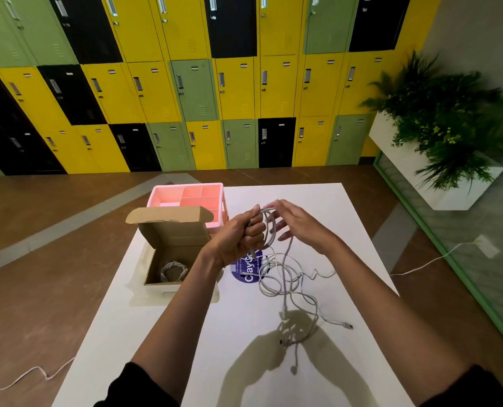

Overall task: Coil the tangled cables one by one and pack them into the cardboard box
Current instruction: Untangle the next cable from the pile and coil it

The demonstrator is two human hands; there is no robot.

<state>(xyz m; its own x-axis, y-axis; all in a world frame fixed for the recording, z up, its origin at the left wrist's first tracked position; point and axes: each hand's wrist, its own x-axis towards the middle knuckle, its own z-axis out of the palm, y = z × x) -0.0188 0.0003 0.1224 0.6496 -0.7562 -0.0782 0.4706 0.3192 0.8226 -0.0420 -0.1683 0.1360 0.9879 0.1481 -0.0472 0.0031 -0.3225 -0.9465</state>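
Note:
My left hand [241, 235] is closed around a few loops of a white cable [269, 230], held above the white table. My right hand [295, 223] is beside it with fingers spread, its fingertips touching the top of the loops. The cable's free length hangs down into a tangled pile of white cables [285, 282] on the table. The open cardboard box [175, 230] stands left of my left hand, lid flap up, with one coiled white cable [172, 271] lying inside.
A pink divided organiser tray [168, 195] stands behind the box. A purple round sticker [245, 273] lies on the table [347, 245]. Loose cable ends with plugs [345, 325] trail toward the right edge. Coloured lockers, a planter and floor cables surround the table.

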